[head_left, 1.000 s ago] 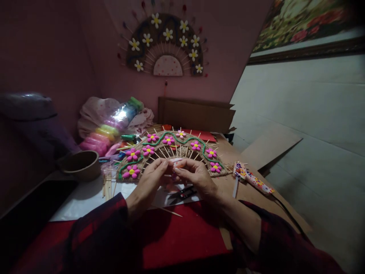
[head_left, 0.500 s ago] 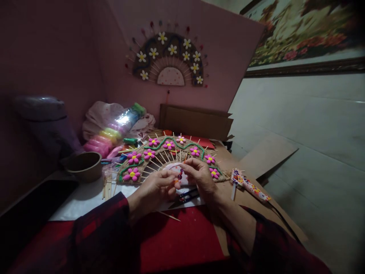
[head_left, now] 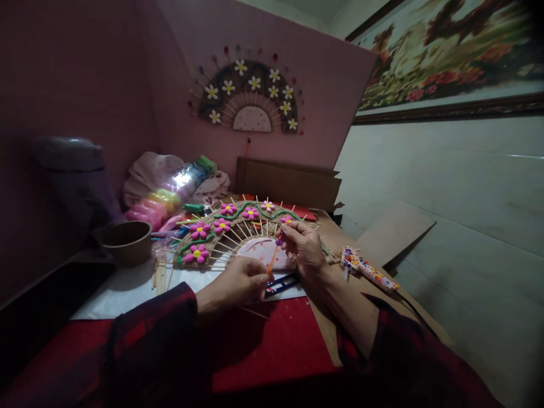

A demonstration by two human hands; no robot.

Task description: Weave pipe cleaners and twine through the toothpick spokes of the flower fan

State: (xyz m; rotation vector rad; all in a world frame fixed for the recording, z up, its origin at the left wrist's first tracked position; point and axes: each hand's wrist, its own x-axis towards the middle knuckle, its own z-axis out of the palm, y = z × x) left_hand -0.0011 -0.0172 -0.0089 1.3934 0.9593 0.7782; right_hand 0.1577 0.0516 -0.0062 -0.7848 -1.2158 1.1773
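Pulled between my hands is an orange tassel [head_left: 272,262] topped by small dark purple beads [head_left: 279,242]. My left hand [head_left: 242,281] is closed, pinching the tassel's lower strands. Fingers bent, my right hand [head_left: 304,247] pinches the upper end by the beads. Behind both hands lies a fan-shaped craft [head_left: 219,241] wrapped in twine, with thin sticks, pink clay flowers and a green wavy strip. Its spotted cloth half-circle [head_left: 259,253] is partly covered by my hands. Under them rests a dark pair of thread snips [head_left: 281,283].
To the left stand a brown bowl [head_left: 127,243] and packs of coloured clay [head_left: 159,204]. On the right, a flower-patterned glue gun [head_left: 368,272] lies on cardboard. A finished fan with white flowers [head_left: 255,85] hangs on the pink panel. Short sticks [head_left: 160,275] sit beside the bowl.
My hands have drawn apart: the right moved up with the beads, the left slightly down, and the orange tassel now stretches visibly between them. The view has shifted slightly.
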